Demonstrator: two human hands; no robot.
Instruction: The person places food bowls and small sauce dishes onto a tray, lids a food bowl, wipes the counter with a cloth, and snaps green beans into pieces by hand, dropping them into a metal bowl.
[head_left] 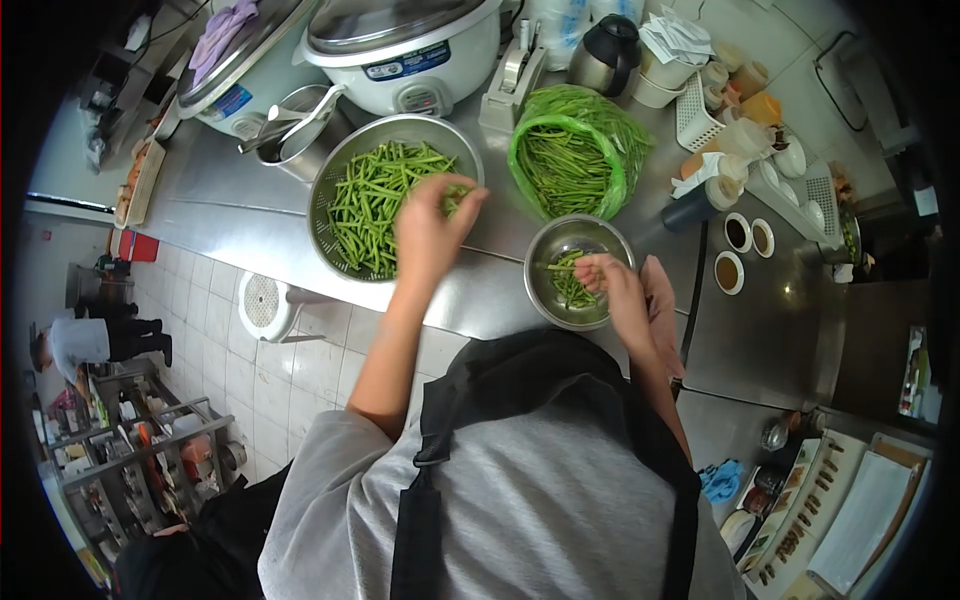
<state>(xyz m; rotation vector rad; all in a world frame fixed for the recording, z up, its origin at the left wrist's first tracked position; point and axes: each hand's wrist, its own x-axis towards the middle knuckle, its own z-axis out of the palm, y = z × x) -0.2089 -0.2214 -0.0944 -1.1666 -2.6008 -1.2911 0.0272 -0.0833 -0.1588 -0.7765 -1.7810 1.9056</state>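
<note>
My left hand (pixel 436 222) is curled over the right side of a large perforated metal colander (pixel 322 222) filled with cut green beans (pixel 372 205). Bits of green show between its fingers, as if it grips some beans. Over a smaller steel bowl (pixel 538 290), the fingers of my right hand (pixel 617 287) are pinched together, and a thin green bean (pixel 562 267) seems to stick out from the fingertips. Short bean pieces (pixel 575 292) lie in that bowl. Behind it stands an open green plastic bag (pixel 632 125) full of long whole green beans (pixel 565 165).
Rice cookers (pixel 400 60), a steel pot (pixel 305 150) with utensils and a tape dispenser (pixel 512 85) stand behind. A thermos jug (pixel 605 55), bottles and three sauce cups (pixel 738 232) are on the right. A stool (pixel 265 303) and another person (pixel 90 345) are left.
</note>
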